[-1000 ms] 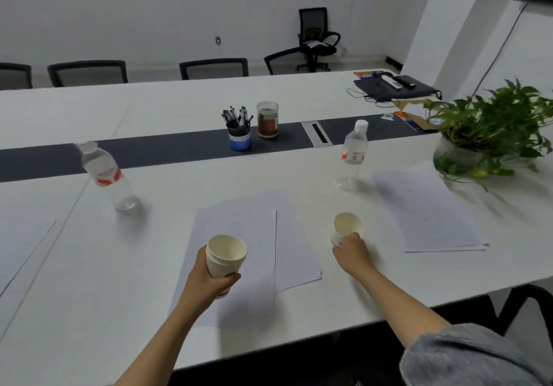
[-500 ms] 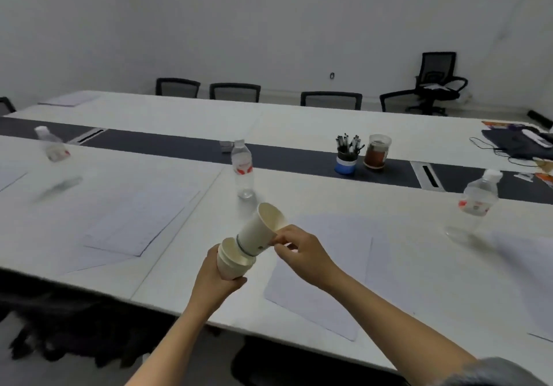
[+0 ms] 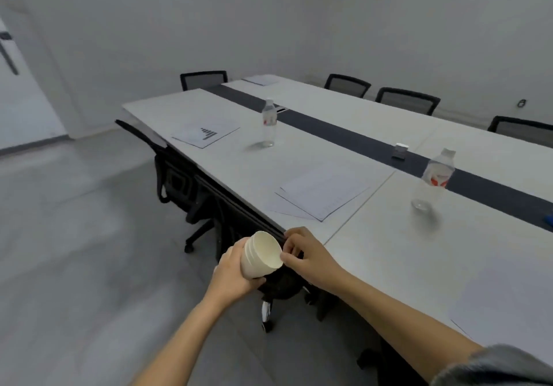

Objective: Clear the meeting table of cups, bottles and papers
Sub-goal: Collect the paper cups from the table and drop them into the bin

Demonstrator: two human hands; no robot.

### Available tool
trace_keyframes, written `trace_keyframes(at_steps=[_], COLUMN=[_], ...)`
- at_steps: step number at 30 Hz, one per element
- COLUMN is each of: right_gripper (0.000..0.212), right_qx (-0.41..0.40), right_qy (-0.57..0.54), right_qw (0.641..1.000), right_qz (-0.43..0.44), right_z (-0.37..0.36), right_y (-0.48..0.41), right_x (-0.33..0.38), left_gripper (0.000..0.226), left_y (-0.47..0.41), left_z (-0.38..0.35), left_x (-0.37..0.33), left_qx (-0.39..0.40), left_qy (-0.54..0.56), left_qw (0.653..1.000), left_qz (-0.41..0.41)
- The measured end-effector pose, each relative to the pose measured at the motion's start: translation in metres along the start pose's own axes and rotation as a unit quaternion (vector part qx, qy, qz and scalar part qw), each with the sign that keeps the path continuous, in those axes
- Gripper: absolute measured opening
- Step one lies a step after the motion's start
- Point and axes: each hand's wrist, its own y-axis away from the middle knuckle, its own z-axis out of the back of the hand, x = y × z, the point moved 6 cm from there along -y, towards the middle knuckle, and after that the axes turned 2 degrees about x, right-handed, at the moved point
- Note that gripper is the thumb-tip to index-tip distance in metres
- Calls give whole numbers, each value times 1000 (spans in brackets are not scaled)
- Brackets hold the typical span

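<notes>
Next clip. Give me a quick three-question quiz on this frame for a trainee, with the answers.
1. True or false: the stack of paper cups stands on the table.
2. Which hand wraps round the side of the stack? A. left hand B. right hand C. neither
3. How many water bottles stand on the table in view?

Key
1. False: it is held in the air, off the table's edge.
2. A. The right hand's fingers are only at the rim.
3. Two: the near bottle and the far bottle.
</notes>
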Motion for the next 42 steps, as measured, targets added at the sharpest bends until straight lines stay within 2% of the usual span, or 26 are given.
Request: trace_keyframes(at_steps=[1,3,5,8,11,15,19,24,27,29,33,42], right_gripper=[11,51,80,96,90,70,73,63,74,77,69,64], right_qx=[-2,41,95,158,167,176,181,209,229,259,302,323], right_qy=[7,8,-19,-47,-48,-65,-87,-106,-96,-92,-74,-35], right_qw=[1000,999,995,986,985,981,976,966,962,954,938,930], right_qz=[2,0,-2,7,20,54,87,109,114,121,152,171], right_z=[-4,-28,-50,-83,-103,-118,-121,-122,-132,-148,-192,-304], right_y=[-5,-25,-37,-61,-93,-155,-231,-320,-364,-394,-455,-611], right_x=[7,23,36,50,59,71,90,113,126,136,169,266], left_gripper=[78,76,76,82,94,92,88,94,85,81,79,78], left_y=[0,4,5,3,-7,-42,-96,-158,-183,-197,-221,-294], left_z=[7,28,38,57,79,119,168,230,256,274,320,471], left_x=[3,18,26,40,55,76,89,106,127,144,190,314], left_qx=[-8,-23,-23,-28,-37,-66,-97,-126,-149,-167,-200,-229], left_qy=[-7,-21,-47,-78,-106,-145,-161,-213,-191,-177,-160,-147], left_qw=[1000,1000,999,997,994,987,981,966,965,962,954,944], left_qz=[-3,-3,-9,-1,16,31,50,80,103,121,154,187])
